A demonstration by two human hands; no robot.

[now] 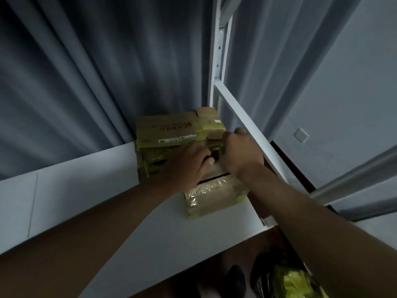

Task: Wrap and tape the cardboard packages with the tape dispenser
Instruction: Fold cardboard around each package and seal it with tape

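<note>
The cardboard packages sit stacked at the far right corner of the white desk, pushed up against the grey curtain and the white metal frame post. The nearest package, lowest and closest to the desk's edge, already wears a glossy skin of clear tape or film over its top and front, with yellow-green tape along its edges, so it looks finished or nearly so. The packages behind it show yellow-green tape on their edges too, but the topmost one has a small flap standing up at its far right corner, which suggests that it is not fully closed. Both hands meet over the middle of the stack: the left hand lies across the boxes with its fingers curled round something dark, and the right hand is fisted just beside it, seemingly pulling or pinching at the same spot. Whether that dark thing is the tape dispenser cannot be told, as the hands hide it. By my reckoning the job is well advanced, with the upper packages left to seal. Below the desk's edge lie a dark bag with yellow-green material and a shoe on the floor.
</note>
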